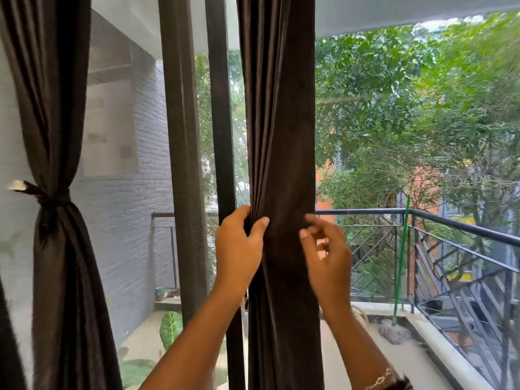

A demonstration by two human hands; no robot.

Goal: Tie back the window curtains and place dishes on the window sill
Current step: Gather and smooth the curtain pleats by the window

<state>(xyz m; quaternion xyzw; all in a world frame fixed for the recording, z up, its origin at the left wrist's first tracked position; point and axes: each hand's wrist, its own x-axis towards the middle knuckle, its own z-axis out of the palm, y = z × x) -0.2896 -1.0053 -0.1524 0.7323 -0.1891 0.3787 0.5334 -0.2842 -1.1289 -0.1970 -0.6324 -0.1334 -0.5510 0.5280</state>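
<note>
Head view, left hand [239, 246] gripping dark curtain [281, 122], balcony railing [365, 211]

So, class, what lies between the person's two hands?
In the head view, the gathered dark curtain hangs between them: the left hand grips its left edge, the blurred right hand is at its right edge.

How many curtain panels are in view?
2: a tied curtain at left, a loose curtain at centre gripped by the left hand. A dark strip at bottom-left may be another.
</note>
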